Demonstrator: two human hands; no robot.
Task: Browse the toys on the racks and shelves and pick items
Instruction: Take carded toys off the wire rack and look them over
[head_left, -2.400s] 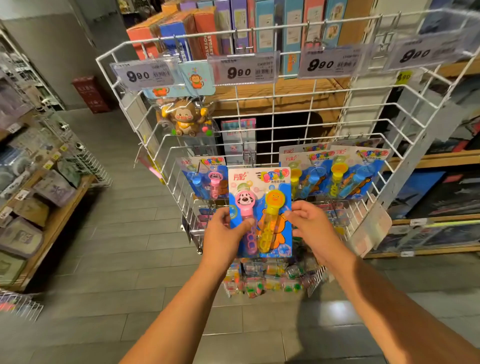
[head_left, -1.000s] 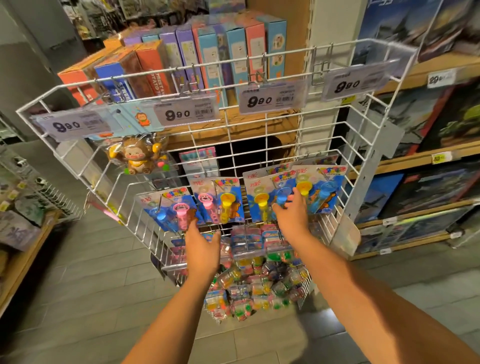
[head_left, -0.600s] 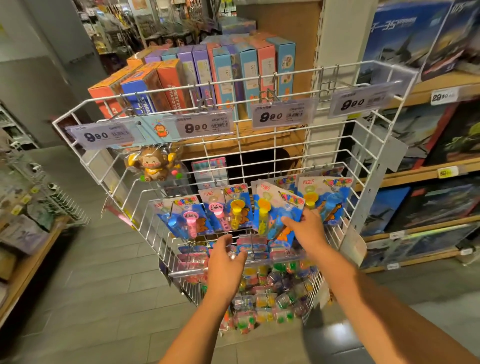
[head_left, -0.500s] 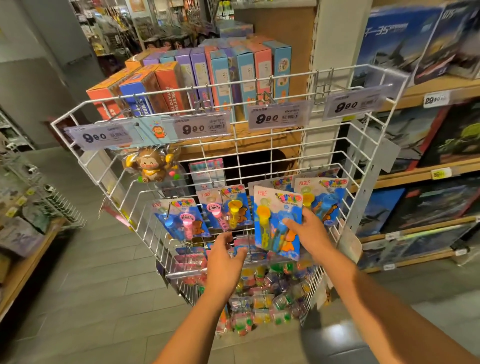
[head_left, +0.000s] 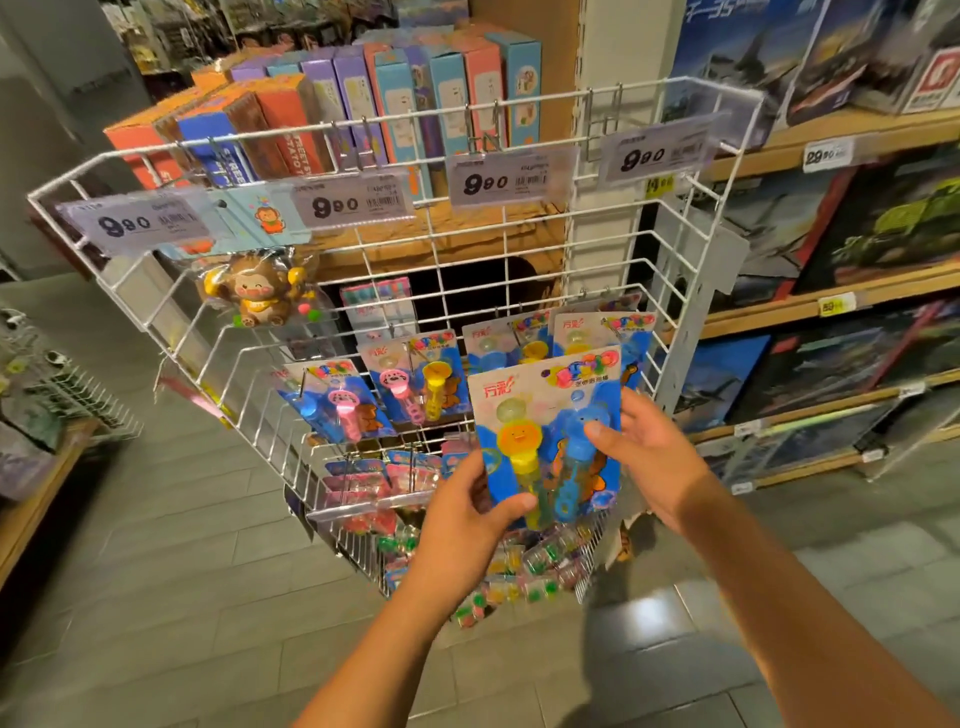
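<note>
Head view, grey tiled floor (head_left: 171, 613), wooden shelves (head_left: 831, 299)

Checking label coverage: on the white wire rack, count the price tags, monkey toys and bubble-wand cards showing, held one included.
Price tags: 4
Monkey toy: 1
Bubble-wand cards: 5 showing, one held in left hand and right hand
Total: 10
</note>
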